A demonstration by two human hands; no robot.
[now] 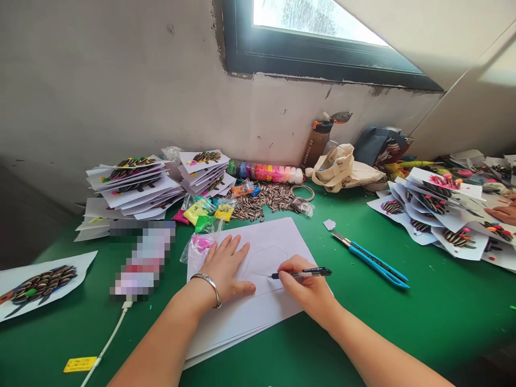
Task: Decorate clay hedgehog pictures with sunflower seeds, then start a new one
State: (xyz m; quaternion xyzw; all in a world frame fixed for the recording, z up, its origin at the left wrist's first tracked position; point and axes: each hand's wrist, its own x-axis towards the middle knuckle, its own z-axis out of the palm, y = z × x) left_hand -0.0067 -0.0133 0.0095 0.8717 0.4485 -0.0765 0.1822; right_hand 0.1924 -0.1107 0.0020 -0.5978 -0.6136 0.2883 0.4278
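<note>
A stack of white paper [278,236] lies on the green table [423,317] in front of me, its top sheet bearing a curved pen outline. My left hand [223,269], a silver bangle on its wrist, lies flat on the sheet with fingers spread. My right hand [308,290] is closed round a black pen [302,273], whose tip touches the paper at the outline's lower edge.
A blue utility knife [373,260] lies right of the paper. Behind are a pile of sunflower seeds [266,200], small bags of coloured clay [205,212], clay tubs [266,172], and stacks of finished seed cards [133,185]. Another person's hand [502,213] rests at far right. A phone [143,260] lies left.
</note>
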